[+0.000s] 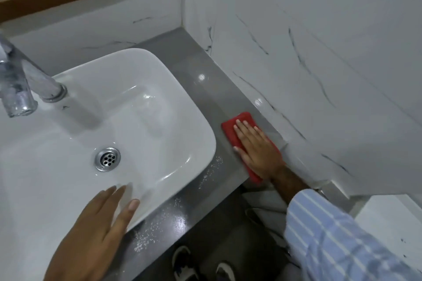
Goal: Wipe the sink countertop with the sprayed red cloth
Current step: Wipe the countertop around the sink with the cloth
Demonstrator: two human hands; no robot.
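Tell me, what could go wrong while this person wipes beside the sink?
The red cloth under the right hand reaches the grey countertop's front edge, so it might slip off. The white specks lie along the front strip, away from the cloth, and could be missed. The left hand rests on the glossy washbasin rim and may slide.

Single head-worn wide-angle view, looking steeply down and forward from close above the sink (137, 107) and grey table (205, 89). Faucet (20, 84) at left edge, marble wall (319, 52) fills right, floor and shoes (182, 262) at bottom. No second view.
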